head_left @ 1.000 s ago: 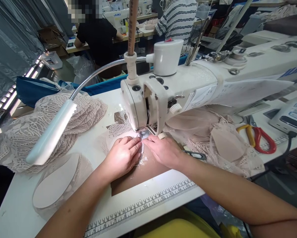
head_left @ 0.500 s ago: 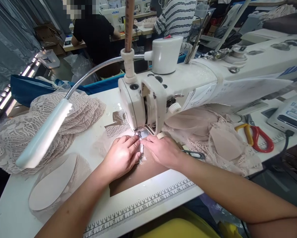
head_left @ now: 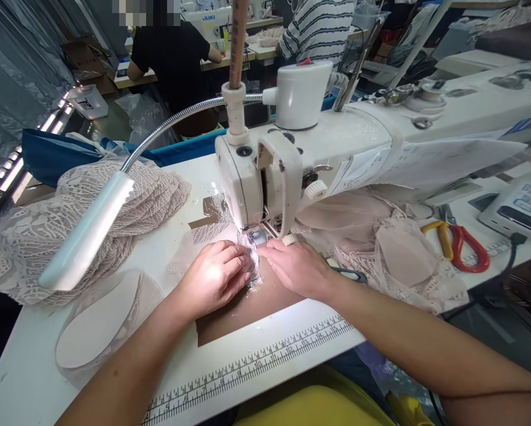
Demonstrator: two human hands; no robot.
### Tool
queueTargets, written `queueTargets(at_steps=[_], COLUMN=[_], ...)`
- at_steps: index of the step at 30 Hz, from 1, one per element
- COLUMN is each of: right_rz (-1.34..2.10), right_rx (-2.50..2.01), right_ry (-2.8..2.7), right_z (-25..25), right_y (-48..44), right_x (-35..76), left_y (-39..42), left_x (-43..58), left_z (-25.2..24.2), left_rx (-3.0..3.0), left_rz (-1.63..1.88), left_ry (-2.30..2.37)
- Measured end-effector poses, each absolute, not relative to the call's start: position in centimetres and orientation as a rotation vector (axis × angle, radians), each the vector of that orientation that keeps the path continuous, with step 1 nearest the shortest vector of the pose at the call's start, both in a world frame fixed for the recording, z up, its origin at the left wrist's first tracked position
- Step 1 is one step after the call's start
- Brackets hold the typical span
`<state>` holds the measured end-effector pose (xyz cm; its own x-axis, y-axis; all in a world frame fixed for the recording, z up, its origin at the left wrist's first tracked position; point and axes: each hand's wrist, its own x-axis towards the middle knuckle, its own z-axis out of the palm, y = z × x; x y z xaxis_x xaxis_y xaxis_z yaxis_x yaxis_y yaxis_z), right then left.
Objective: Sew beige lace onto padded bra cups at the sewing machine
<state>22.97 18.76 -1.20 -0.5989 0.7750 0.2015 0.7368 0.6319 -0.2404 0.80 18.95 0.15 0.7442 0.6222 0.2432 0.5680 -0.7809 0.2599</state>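
A narrow strip of pale lace fabric (head_left: 253, 266) lies under the needle area of the white sewing machine (head_left: 243, 183). My left hand (head_left: 216, 275) is closed on the strip's left side, fingers together and thumb tucked low. From the right, my right hand (head_left: 294, 266) pinches the strip's edge with its fingertips, just in front of the presser foot. Part of the fabric is hidden beneath my left fingers. Sheer mesh (head_left: 185, 251) spreads out to the left of that hand. Brown covering (head_left: 248, 313) on the tabletop shows below both hands.
Stacked lace pieces (head_left: 123, 201) and a mesh-covered cup (head_left: 99, 325) lie left, below a gooseneck lamp (head_left: 88, 231). More cups and lace (head_left: 398, 254), red-and-yellow-handled scissors (head_left: 463, 248) lie right. A printed ruler (head_left: 248, 367) runs along the front edge. Two people sit beyond.
My left fingers have drawn back slightly to the left, so more of the lace strip shows. My right hand stays beside the presser foot. The view has shifted slightly.
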Motion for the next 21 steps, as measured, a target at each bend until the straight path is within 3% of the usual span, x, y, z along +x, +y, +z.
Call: queueTargets(at_steps=[8,21], right_rz=[0.136,0.092], right_rx=[-1.036,-1.261], right_ry=[-2.632,-2.648], right_z=[-1.7,-1.4], right_y=[18.7,18.7], right_x=[23.2,22.2], left_y=[18.7,19.2], left_x=[1.3,1.0], left_z=[-0.2,-0.9], left_rx=[2.831,2.833], left_rz=[0.424,0.382], left_ry=[0.964,1.066])
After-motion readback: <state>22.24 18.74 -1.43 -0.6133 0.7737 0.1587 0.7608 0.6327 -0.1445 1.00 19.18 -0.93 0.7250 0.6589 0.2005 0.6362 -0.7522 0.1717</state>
